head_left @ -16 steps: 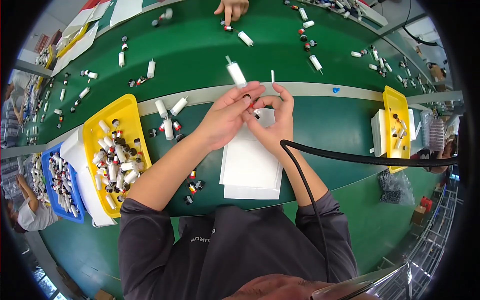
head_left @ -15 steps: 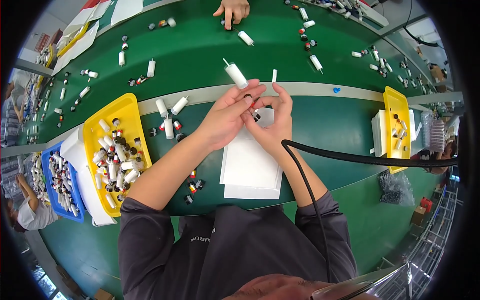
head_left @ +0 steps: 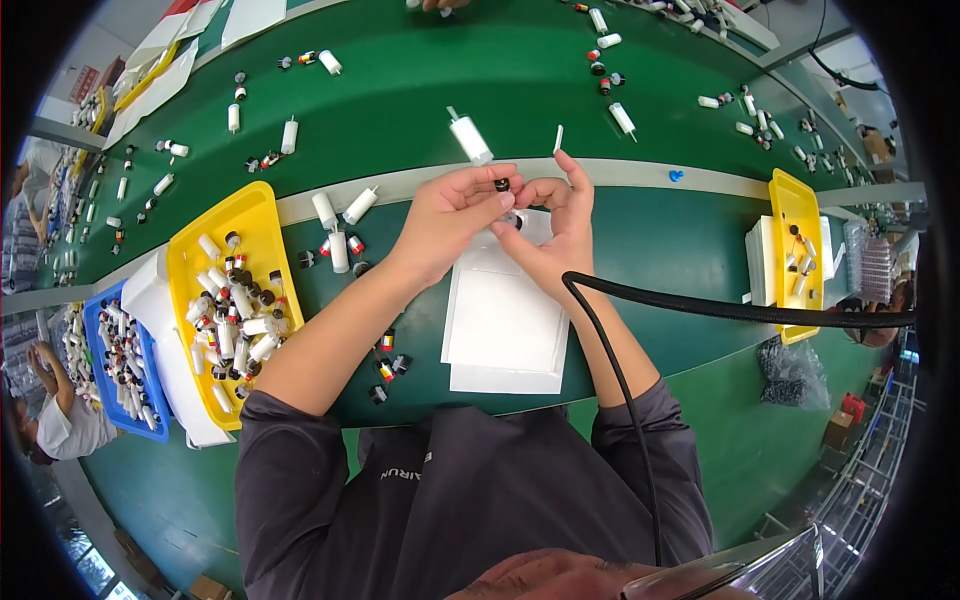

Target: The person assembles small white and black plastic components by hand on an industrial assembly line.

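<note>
My left hand (head_left: 450, 225) is closed, its thumb and fingers pinching a small black-ended part (head_left: 502, 185). Facing it, my right hand (head_left: 557, 225) has thumb and fingers curled round a small grey-and-black piece (head_left: 513, 220), partly hidden by the thumb. Just beyond my left fingertips is a white cylinder (head_left: 468, 138) with a thin stem; I cannot tell if it touches them. A thin white stick (head_left: 558, 138) stands out past my right index fingertip. Below both hands lie white sheets (head_left: 505, 320) on the green table (head_left: 650, 260).
At left stand a yellow tray (head_left: 183, 300) and a blue tray (head_left: 100, 345), both full of small parts. White cylinders (head_left: 361, 205) lie left of my hands. A black cable (head_left: 740, 318) crosses over my right forearm. Another person's hand (head_left: 437, 5) shows beyond the green belt (head_left: 390, 100).
Parts on the belt have shifted slightly left. The other person's hand has drawn back to the far edge. My hands stay together, the black-ended part now showing more between them.
</note>
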A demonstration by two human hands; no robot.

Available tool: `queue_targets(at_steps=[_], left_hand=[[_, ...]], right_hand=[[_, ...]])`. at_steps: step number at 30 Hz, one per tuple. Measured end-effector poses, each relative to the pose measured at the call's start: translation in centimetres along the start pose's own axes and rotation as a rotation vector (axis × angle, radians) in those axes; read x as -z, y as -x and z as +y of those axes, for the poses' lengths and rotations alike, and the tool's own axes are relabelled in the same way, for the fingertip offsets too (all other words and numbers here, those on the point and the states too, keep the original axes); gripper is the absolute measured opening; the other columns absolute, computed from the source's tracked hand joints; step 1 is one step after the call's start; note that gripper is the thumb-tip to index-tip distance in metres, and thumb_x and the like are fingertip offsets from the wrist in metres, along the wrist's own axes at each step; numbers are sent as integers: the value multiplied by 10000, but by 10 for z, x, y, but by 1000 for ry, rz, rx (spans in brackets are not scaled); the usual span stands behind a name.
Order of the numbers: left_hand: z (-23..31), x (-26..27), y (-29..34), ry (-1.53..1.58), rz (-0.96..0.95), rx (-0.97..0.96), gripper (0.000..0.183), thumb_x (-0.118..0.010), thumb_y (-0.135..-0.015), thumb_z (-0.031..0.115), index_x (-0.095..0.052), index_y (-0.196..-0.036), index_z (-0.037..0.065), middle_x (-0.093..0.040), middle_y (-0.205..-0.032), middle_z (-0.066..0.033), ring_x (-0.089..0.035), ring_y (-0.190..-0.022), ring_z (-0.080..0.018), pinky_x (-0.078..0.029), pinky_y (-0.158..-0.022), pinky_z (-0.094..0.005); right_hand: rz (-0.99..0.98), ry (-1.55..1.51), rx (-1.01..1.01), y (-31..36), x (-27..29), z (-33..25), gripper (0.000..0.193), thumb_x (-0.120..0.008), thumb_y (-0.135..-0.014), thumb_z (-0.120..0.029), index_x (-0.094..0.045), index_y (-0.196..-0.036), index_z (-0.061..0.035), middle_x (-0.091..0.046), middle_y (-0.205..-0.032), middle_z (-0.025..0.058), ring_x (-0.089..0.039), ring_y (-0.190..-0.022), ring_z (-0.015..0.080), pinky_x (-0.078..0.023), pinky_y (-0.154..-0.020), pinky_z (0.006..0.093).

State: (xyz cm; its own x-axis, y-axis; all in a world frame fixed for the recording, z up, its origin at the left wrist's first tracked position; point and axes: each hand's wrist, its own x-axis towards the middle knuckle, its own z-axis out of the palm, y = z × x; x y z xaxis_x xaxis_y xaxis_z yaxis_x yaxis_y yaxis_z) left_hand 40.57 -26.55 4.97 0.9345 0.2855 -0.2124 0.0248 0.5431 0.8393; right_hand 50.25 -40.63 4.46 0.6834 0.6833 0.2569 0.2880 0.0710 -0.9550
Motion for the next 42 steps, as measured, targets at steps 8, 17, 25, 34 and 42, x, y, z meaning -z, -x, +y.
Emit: queue_targets(at_steps=[8,17,25,34,42], left_hand=[[-1,-7,0,2,44,-62,412,-619,-980,33,-552,-1385,-7,-649,-1270,-115,-626,-1151,-179,-515,-992,-316],[-1,2,-2,-79,32,-86,375,-637,-973,33,-589,-1343,-2,-672,-1166,-85,-624,-1095,-135,-507,-1006,-310],[1,0,-9,-52,43,-48,311,-682,-933,11,-644,-1241,2,-678,-1183,-97,-645,-1070,-150,-531,-989,-322],[0,8,-11,48,-25,-38,367,-663,-932,-18,-619,-1296,-14,-670,-1205,-129,-647,-1083,-175,-534,-997,-346],[-1,2,-10,91,6,-38,340,-646,-952,15,-629,-1290,-15,-676,-1190,-101,-644,-1080,-165,-519,-976,-322]], right_hand=[[63,279,82,6,-7,1,767,-702,-856,28,-295,-1503,-36,-651,-976,69,-631,-944,162,-489,-942,333],[85,-44,41,1,0,5,677,-676,-863,23,-366,-1464,-1,-651,-862,48,-611,-807,135,-505,-822,290],[56,181,53,5,3,-1,642,-630,-897,60,-345,-1466,-19,-632,-899,39,-614,-870,123,-493,-851,288],[99,-241,-162,1,-5,-1,543,-578,-874,74,-379,-1373,-8,-612,-900,80,-630,-841,154,-513,-839,312],[33,192,108,4,-7,-4,491,-564,-871,76,-423,-1332,-16,-618,-920,91,-658,-884,207,-522,-869,331]])
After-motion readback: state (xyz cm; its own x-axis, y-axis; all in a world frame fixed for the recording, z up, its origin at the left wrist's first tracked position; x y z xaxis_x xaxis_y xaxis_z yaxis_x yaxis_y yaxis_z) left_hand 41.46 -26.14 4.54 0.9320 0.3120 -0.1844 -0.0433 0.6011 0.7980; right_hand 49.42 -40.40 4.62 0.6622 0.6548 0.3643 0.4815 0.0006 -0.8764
